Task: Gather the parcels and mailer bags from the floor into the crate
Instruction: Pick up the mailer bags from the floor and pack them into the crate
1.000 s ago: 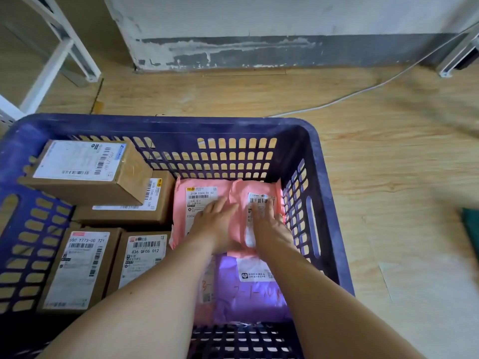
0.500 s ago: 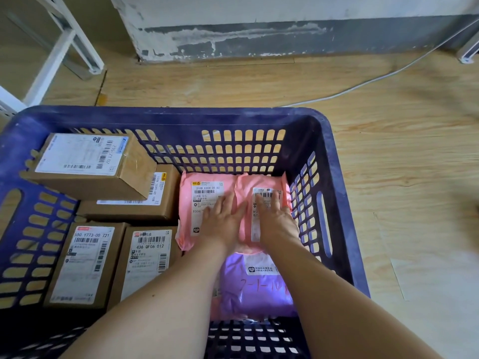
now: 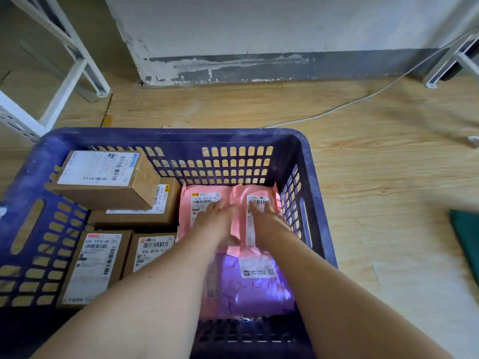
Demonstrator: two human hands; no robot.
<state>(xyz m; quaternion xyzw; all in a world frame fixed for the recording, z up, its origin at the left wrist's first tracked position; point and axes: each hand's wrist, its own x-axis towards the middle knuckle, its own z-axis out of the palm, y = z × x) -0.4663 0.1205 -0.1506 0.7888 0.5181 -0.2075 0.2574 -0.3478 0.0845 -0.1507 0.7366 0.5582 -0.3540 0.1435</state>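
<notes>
Left hand (image 3: 216,220) and right hand (image 3: 268,218) press flat on pink mailers (image 3: 187,203) in the crate (image 3: 181,134).

Near-left box (image 3: 96,265), label: "550 Y773-00 721".
Middle box (image 3: 153,251), label: "436 QF06 012".
Far pink mailer (image 3: 204,196), label: "210B E004-00 62".
Purple mailer (image 3: 254,288), handwritten: "2-1-", remainder unclear.
Other labels: illegible.
</notes>
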